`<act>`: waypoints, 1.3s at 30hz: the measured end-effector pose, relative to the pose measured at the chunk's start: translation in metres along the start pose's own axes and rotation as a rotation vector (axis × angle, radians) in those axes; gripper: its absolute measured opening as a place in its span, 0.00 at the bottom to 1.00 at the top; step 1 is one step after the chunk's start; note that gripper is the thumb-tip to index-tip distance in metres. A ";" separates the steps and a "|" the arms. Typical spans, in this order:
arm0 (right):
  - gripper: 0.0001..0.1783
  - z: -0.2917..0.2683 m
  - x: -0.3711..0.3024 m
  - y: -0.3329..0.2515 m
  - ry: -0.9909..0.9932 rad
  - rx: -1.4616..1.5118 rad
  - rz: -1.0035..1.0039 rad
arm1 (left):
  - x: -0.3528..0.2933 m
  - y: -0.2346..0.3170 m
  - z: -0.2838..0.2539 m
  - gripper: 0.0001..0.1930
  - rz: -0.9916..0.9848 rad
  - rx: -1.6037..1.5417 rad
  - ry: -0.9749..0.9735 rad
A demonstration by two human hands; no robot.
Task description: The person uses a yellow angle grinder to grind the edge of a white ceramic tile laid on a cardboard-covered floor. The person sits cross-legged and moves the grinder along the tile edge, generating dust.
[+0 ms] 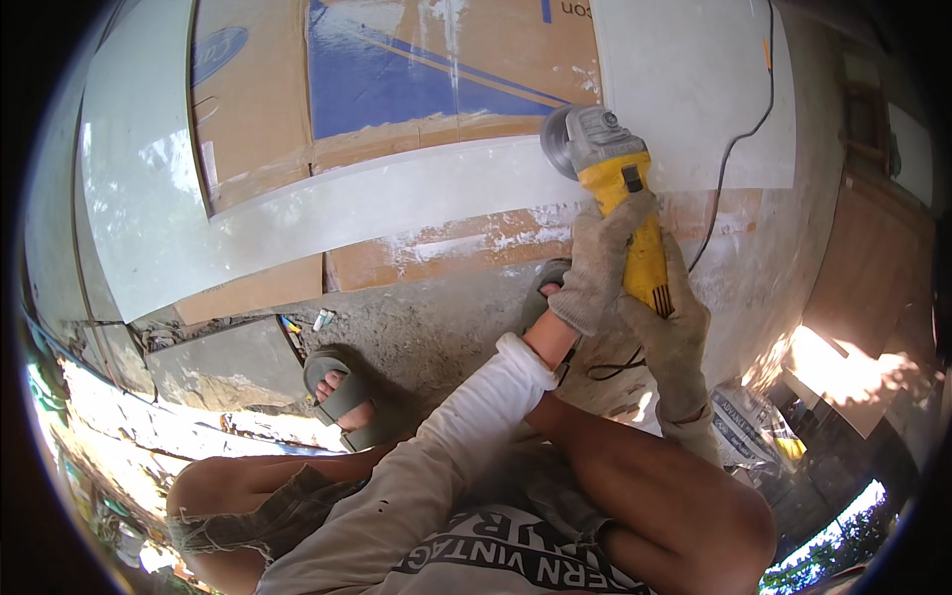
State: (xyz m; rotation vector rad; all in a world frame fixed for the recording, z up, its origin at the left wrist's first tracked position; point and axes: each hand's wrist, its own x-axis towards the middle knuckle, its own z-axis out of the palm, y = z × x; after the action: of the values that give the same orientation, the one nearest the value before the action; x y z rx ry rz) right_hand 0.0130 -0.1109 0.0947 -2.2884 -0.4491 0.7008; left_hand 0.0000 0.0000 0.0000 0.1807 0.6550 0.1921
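A yellow angle grinder (635, 188) with a grey head points away from me. My left hand (600, 260), in a pale work glove, is closed around its body near the dark switch. Around the rear of the body is my right hand (677, 332), gloved too. The grinding disc (558, 144) stands at the grinder's far left, over the edge between a white sheet (456, 164) and cardboard (377, 89). Whether it touches the sheet, I cannot tell. The sheet has a large rectangular opening, with blue-printed cardboard showing through it.
Another cardboard strip (446, 248), dusted white, lies along the sheet's near edge. A dark cord (732, 149) crosses the sheet at right. My sandalled foot (342, 392) rests on rough concrete. A printed plastic bag (746, 428) and brown boards (863, 263) stand at right.
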 end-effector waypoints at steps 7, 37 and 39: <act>0.47 -0.001 0.004 0.003 0.059 -0.053 -0.028 | 0.005 0.002 0.010 0.17 0.003 0.005 -0.018; 0.49 0.027 0.004 -0.048 -0.139 -0.079 -0.117 | -0.035 0.050 -0.018 0.19 0.152 -0.100 0.080; 0.49 0.028 0.004 -0.047 -0.139 -0.083 -0.120 | -0.034 0.049 -0.019 0.19 0.141 -0.118 0.085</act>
State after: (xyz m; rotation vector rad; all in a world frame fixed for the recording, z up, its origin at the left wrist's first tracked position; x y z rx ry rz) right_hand -0.0062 -0.0617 0.1098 -2.2760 -0.6864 0.7962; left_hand -0.0440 0.0409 0.0166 0.1051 0.7140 0.3745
